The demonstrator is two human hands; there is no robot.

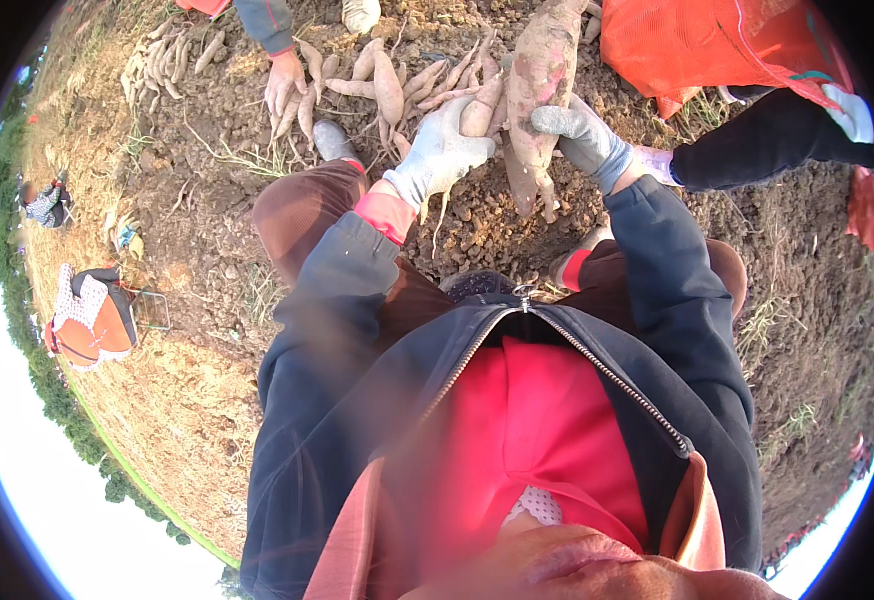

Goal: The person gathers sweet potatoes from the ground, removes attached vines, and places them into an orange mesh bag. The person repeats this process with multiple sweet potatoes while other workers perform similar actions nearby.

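Observation:
My left hand (441, 146), in a pale grey knit work glove, closes around a sweet potato (482, 109) with thin roots dangling below. Close by on the right, my right hand (587, 139) wears a similar glove. Its thumb presses on a very large, soil-smeared sweet potato (546, 67), and its fingers go behind, out of sight. The two roots are side by side above the loose soil between my knees. Beyond my left hand lies a heap of smaller sweet potatoes (388, 86), some joined in clusters.
At the upper left a co-worker's bare hand (285, 82) touches sweet potatoes. Another pile (163, 64) lies farther left. An orange-red mesh sack (677, 45) stands at the upper right, beside a person's dark-trousered leg (774, 142). A folding stool frame (153, 309) and other people are farther off.

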